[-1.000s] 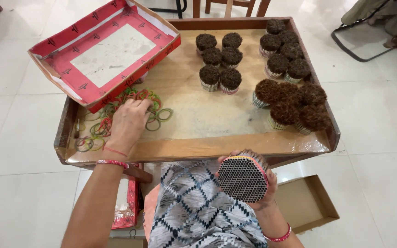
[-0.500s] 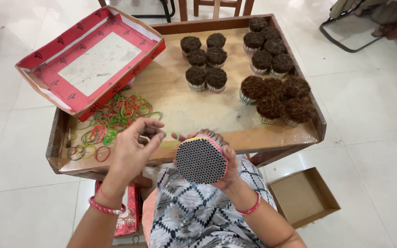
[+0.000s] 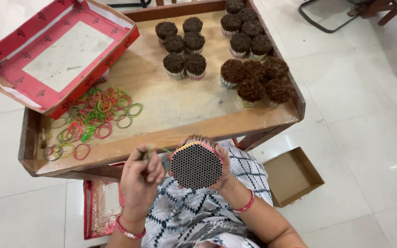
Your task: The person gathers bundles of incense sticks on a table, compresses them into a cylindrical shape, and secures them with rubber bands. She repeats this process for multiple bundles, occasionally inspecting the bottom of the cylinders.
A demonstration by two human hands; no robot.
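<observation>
The right hand (image 3: pixel 217 172) grips a hexagonal honeycomb-faced bundle of thin tubes (image 3: pixel 195 166) near the lap while the left hand (image 3: pixel 144 172) pinches a green rubber band (image 3: pixel 158 150) stretched to it — banding looks underway, with over a dozen dark-topped bundles (image 3: pixel 235 50) finished on the far wooden tray (image 3: pixel 171 131).

White tiled floor (image 3: pixel 368 115), wooden tray table (image 3: pixel 171 133)
</observation>
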